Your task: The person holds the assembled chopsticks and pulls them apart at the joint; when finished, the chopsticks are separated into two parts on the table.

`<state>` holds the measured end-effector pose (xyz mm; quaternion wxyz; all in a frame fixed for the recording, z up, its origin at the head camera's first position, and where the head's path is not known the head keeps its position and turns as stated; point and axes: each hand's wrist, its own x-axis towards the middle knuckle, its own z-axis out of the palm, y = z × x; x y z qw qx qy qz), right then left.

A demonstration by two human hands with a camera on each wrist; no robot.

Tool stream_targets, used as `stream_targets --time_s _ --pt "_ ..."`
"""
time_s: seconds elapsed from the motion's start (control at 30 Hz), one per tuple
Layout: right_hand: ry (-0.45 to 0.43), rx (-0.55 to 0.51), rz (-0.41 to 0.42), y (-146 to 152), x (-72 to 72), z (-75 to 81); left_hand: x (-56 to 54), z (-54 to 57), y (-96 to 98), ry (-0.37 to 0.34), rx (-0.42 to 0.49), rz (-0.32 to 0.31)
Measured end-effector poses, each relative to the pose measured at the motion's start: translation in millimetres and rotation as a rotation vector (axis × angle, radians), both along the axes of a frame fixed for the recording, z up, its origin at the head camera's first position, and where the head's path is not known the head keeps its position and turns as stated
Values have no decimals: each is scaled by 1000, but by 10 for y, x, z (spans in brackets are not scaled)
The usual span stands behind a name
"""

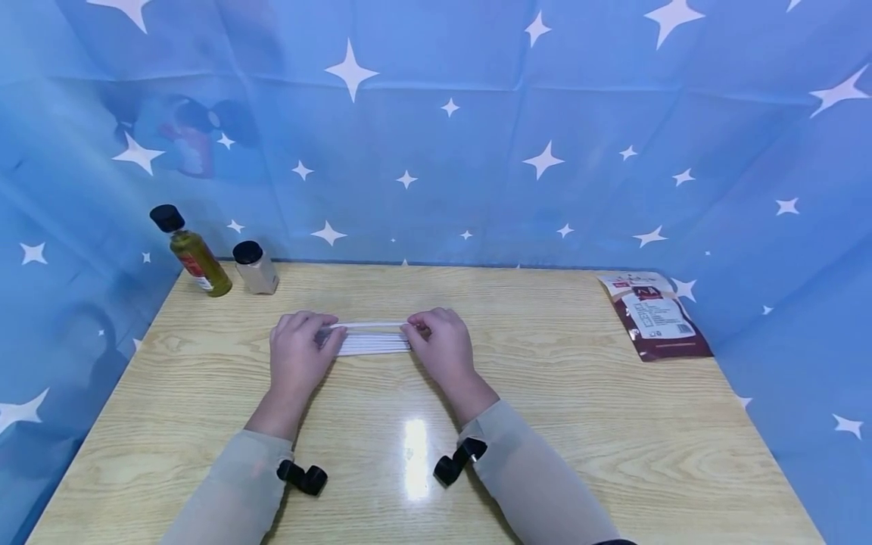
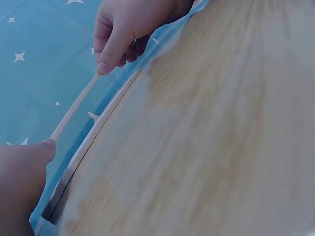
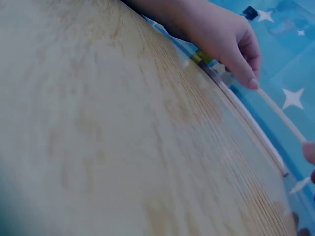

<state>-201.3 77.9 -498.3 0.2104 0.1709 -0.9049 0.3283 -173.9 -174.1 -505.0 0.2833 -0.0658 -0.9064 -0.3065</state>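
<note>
A thin white stick (image 1: 375, 325) stretches between my two hands, raised over the table. My left hand (image 1: 298, 348) pinches its left end and my right hand (image 1: 441, 344) pinches its right end. Just below lies a flat, white, striped thing (image 1: 373, 345), like several thin sticks side by side; both hands partly cover its ends. The left wrist view shows the stick (image 2: 74, 109) slanting from thumb to thumb, apart from the low striped thing (image 2: 93, 135). From the right wrist, the stick (image 3: 281, 116) shows above it too, and my right hand (image 3: 309, 152) is mostly cut off.
At the table's back left stand an oil bottle (image 1: 197, 261) with a black cap and a small black-lidded jar (image 1: 257, 272). A maroon and white food pouch (image 1: 655, 318) lies at the back right. A blue star-patterned curtain (image 1: 436, 136) borders the wooden table (image 1: 579, 424).
</note>
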Motion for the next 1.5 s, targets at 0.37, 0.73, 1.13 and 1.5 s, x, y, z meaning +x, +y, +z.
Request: stream_targets --time_s 0.37,0.73,1.13,1.5 --pt "93 -45 10 58 -2 -9 2 12 68 36 0 -12" --pt "104 -61 10 184 59 -1 -2 -19 167 31 -12 -26" --pt "145 -98 18 478 111 -6 -43 -27 391 92 -34 -84" --pt "159 -99 -14 796 138 -7 -101 -27 704 104 -39 -123"
